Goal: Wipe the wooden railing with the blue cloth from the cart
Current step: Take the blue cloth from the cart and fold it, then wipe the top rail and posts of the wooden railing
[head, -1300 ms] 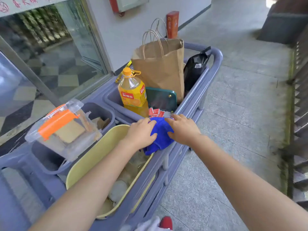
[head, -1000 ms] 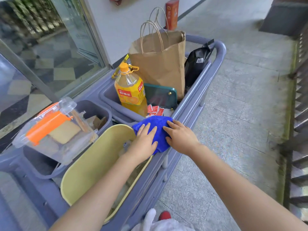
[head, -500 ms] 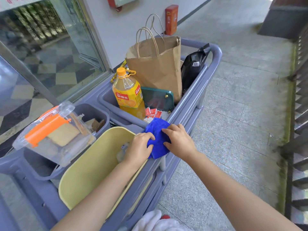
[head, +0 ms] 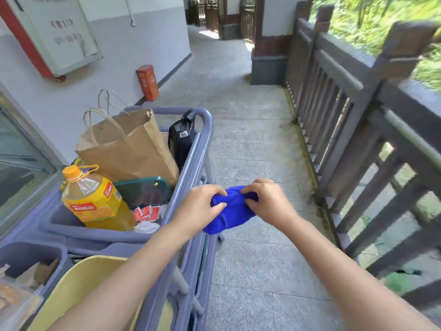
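- Fetching looks done: the blue cloth [head: 232, 211] is off the cart [head: 191, 163], bunched in both hands' closed fingers [head: 218, 192], just beyond its right edge.
- Left: the wooden railing [head: 358, 87], well apart, is not yet wiped.

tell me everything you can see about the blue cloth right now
The blue cloth is a vivid royal blue, soft and fuzzy like microfibre, bunched and creased rather than spread flat. It hangs in the air just right of the cart rim, over the paved floor, touching neither. The left hand pinches its left end and the right hand its upper right; its lower edge sags below both. The wooden railing stands further right, untouched.
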Demonstrator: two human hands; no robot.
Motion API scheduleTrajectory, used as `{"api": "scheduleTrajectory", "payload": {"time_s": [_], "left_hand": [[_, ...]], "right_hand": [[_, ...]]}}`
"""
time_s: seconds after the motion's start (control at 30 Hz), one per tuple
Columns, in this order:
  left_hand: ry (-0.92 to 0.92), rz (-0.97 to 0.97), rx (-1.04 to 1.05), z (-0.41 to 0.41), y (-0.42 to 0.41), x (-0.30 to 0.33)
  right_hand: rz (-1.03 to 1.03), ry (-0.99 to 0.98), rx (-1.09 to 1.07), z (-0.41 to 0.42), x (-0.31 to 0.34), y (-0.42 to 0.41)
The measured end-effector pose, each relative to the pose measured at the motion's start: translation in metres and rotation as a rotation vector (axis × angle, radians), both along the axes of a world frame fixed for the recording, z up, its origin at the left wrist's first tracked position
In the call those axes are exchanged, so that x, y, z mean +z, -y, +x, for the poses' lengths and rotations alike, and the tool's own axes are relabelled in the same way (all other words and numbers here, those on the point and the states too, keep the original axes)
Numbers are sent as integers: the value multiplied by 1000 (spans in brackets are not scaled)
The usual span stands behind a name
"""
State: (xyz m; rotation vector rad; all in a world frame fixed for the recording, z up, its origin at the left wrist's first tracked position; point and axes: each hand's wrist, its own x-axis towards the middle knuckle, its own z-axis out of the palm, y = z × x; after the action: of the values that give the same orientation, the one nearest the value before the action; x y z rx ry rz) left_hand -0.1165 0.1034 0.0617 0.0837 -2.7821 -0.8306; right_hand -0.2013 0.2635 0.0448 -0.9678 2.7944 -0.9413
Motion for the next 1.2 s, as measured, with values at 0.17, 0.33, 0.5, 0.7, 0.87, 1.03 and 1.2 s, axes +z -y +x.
{"api": "scheduleTrajectory", "payload": {"time_s": [0.17, 0.33, 0.5, 0.7, 0.87, 1.03, 1.2], "left_hand": [[-63, 22, -347, -70, -106, 33], [-147, 46, -681, -99, -245, 62], [-224, 67, -999, -89, -381, 74], [-303, 136, -1299, -55, -507, 78], [-346, 142, -1500, -39, -588, 94], [-436, 194, -1656, -38, -651, 111], [-312, 131, -1814, -35, -694, 77]], "right_hand": [[56, -124, -330, -8, 44, -127], [94, -226, -682, 30, 72, -260], [118, -321, -1022, 95, 78, -373], [209, -392, -1296, 165, 88, -463], [308, -389, -1459, 205, 106, -512], [428, -434, -1637, 216, 118, -544], [529, -133, -1786, 217, 95, -559]]}}
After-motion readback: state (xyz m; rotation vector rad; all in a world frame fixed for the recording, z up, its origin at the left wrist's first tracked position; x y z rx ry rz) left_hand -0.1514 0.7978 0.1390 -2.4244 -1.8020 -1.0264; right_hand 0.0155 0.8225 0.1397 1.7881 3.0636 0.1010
